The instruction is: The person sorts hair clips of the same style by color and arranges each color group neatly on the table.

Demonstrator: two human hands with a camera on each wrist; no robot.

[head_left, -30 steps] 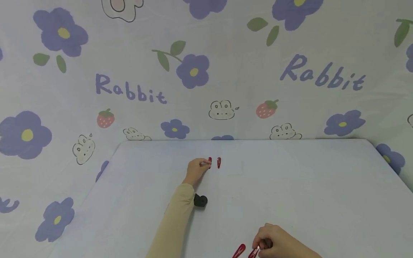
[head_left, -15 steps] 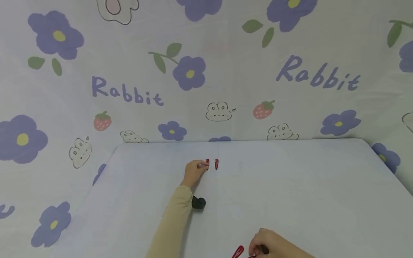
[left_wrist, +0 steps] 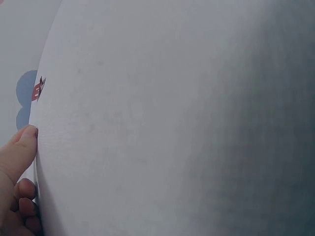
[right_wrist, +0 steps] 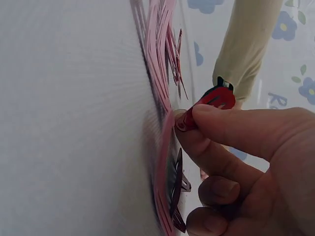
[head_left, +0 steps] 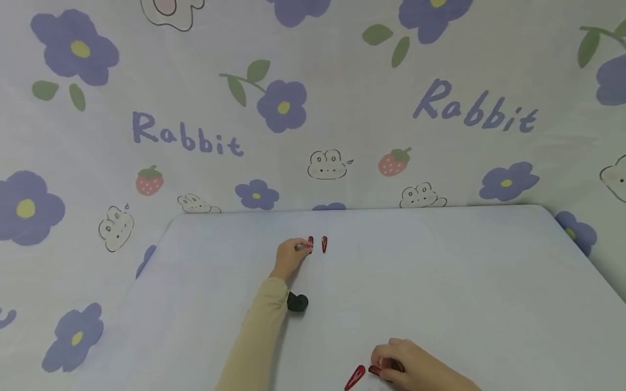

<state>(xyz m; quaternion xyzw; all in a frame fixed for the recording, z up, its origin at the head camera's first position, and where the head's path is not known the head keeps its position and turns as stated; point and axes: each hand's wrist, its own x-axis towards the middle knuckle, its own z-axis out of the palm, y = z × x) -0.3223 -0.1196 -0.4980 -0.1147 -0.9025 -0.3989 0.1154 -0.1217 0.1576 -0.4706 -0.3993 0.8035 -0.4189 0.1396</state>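
Observation:
At the far side of the table my left hand pinches a red snap hair clip, partly covered by the fingertips. A second red snap clip lies just right of it. Close to the front edge, my right hand holds another red snap clip between thumb and index finger, its wide end pointing away from the hand. Left of that hand a further red clip lies slanted on the table. In the left wrist view, the thumb covers most of the left hand's clip.
Pink layered strips lie on the table beside the right hand, with several dark red clips by them. A small black device sits at the left sleeve. Behind the white table hangs a flower-printed cloth.
The head view has shifted slightly, so the scene slides left. The clip in my right hand has turned from lying beside its neighbour to being lifted in the fingers. My left hand stays at its clip.

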